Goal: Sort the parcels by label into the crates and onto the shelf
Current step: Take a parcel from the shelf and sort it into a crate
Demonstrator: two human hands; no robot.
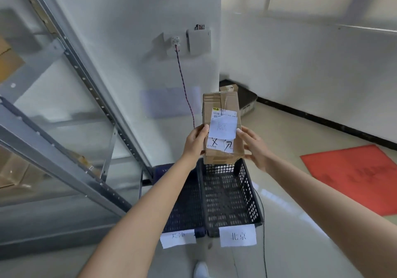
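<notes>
I hold a brown cardboard parcel point(221, 106) upright in the air with both hands, over the far end of the right crate. A white note reading 北京 point(223, 128) is stuck over its shipping label. My left hand point(194, 142) grips its left edge and my right hand point(255, 146) grips its right edge. Below stand two dark perforated crates side by side on the floor. The right crate point(247, 189) carries a paper tag 北京 point(238, 235). The left crate point(189, 202) carries a tag reading 天津 point(177, 238) and is partly hidden by my left forearm.
A grey metal shelf point(71, 114) with cardboard boxes on it fills the left side. Behind the wall corner sits a dark tray point(247, 99) with another box. A red mat point(356, 174) lies on the floor at right. A twisted cable point(184, 89) hangs from a wall socket.
</notes>
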